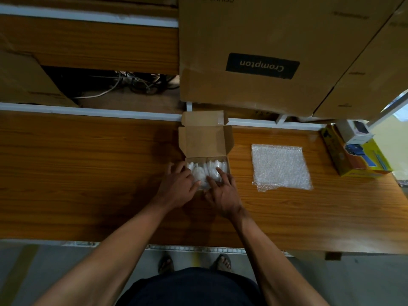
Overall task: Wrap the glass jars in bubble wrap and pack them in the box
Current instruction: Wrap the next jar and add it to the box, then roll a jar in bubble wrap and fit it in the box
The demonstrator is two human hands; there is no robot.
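Jars (217,171) white, bubble-wrapped, side by side in box (205,142); both hands (176,186) pressing them, fingers straight

Two hands are reaching out, close together.

Both bare arms are stretching forward from the body. The left hand (177,184) is lying palm down with its fingers a little bent. The right hand (223,193) is just beside it, fingers spread and pointing forward. The thumbs are nearly touching.

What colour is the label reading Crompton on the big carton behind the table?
The label is black with pale lettering, seen upside down in the head view.
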